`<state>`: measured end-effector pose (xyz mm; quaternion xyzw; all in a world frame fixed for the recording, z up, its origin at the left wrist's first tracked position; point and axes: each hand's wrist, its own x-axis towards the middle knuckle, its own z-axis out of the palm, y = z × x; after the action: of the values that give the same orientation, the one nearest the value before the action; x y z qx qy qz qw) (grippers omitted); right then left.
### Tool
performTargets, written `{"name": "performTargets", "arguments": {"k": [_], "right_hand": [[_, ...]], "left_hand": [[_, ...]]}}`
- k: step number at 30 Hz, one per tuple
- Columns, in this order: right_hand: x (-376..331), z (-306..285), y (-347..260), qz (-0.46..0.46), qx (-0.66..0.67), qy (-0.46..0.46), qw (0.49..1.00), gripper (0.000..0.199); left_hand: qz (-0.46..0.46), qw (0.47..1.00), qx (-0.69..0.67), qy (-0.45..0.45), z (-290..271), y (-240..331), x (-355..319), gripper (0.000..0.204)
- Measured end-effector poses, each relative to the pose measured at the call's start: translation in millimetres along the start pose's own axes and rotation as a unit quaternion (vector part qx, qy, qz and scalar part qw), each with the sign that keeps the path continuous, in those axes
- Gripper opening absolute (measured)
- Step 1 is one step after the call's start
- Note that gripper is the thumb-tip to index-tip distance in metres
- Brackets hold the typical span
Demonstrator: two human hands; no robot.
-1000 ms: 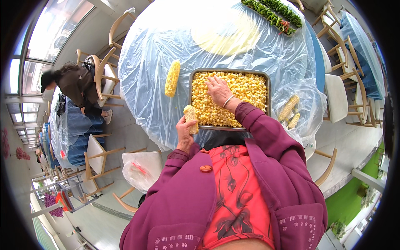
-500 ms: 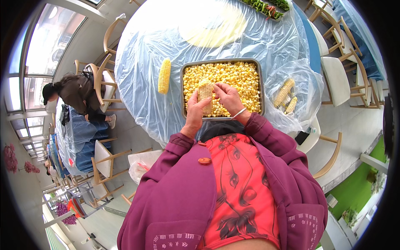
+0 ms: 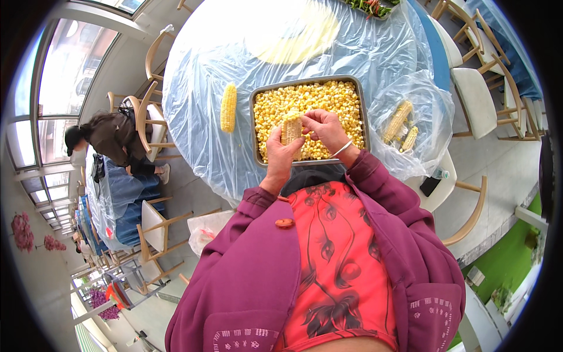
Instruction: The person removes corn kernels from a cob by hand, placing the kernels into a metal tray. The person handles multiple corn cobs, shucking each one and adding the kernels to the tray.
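My left hand point(image 3: 281, 154) is closed around a mostly stripped corn cob point(image 3: 291, 130), held upright over the tray. Some yellow kernels still cling to its upper end. On the cob's right side, near the top, the bent fingers of my right hand point(image 3: 326, 130) pinch at the kernels; their tips partly hide what they grip. Beneath both hands lies a dark-rimmed rectangular metal tray point(image 3: 253, 120) filled with loose yellow and pale corn kernels point(image 3: 328, 97). A whole yellow ear of corn point(image 3: 229, 108) rests on the table to the tray's left.
Clear plastic sheeting covers the round table point(image 3: 199, 76). Right of the tray, a plastic bag point(image 3: 431, 117) holds stripped cobs point(image 3: 399, 120). Peppers point(image 3: 372, 7) sit at the far edge. A chair with a phone point(image 3: 430, 186) stands at the right. Another person point(image 3: 111, 132) bends over a table at left.
The view has shifted slightly. Both hands stay at the cob over the tray, and my right fingers have moved a little against its upper side.
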<state>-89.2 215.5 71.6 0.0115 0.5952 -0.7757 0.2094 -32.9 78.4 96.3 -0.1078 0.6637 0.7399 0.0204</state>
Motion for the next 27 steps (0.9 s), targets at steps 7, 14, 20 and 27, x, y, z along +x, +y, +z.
{"name": "performTargets", "arguments": {"k": [7, 14, 20, 27], "right_hand": [[-1, -3, -1, 0.001, -0.014, -0.023, 1.0, 0.019], [4, -8, -2, 0.045, -0.007, -0.064, 0.997, 0.02], [12, -3, 5, 0.066, -0.049, -0.07, 0.994, 0.013], [12, -5, 10, 0.109, 0.115, -0.083, 0.984, 0.017]], "left_hand": [[0.002, 1.0, -0.006, -0.002, 1, -1, -4, 0.035], [-0.029, 0.999, -0.007, -0.017, -8, -7, -5, 0.041], [-0.008, 0.999, 0.041, -0.009, -13, -18, -4, 0.041], [-0.025, 1.0, -0.018, 0.008, -12, -15, -4, 0.04]]}}
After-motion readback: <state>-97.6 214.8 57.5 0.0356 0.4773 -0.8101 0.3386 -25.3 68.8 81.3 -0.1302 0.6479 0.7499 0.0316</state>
